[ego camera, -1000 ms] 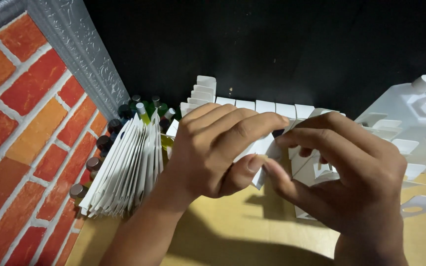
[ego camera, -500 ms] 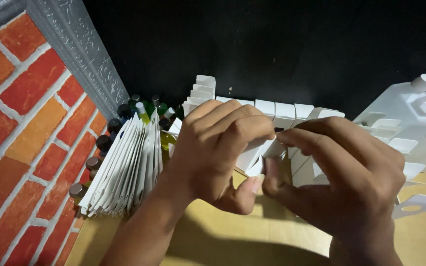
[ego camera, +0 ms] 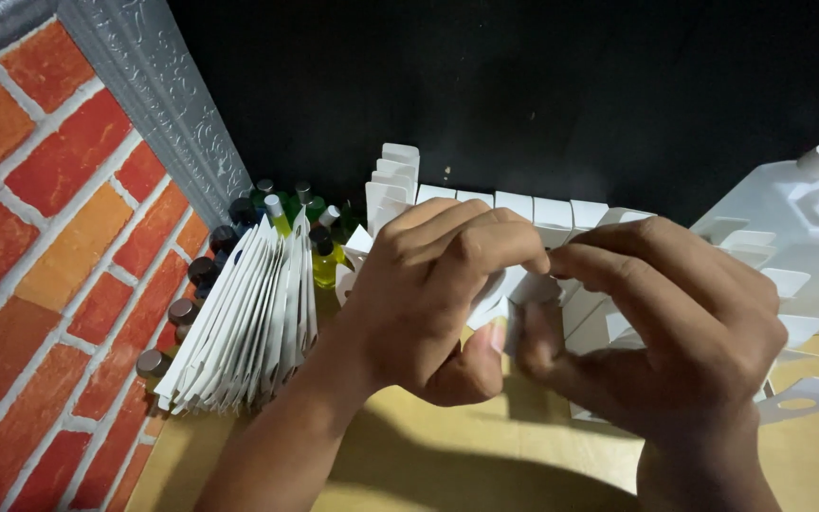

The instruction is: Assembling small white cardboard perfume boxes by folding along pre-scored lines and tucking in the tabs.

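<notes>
A small white card box (ego camera: 514,303) is held above the worktop (ego camera: 447,465), in front of a row of white boxes (ego camera: 533,210). The left hand (ego camera: 428,303) grip is closed on it; the right hand (ego camera: 656,332) grip is pinched on its edge.

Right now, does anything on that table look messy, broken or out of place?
Nothing stands out. Both hands hold a small white card box; flat white cards lean stacked by the brick wall, small bottles upright behind them.
</notes>
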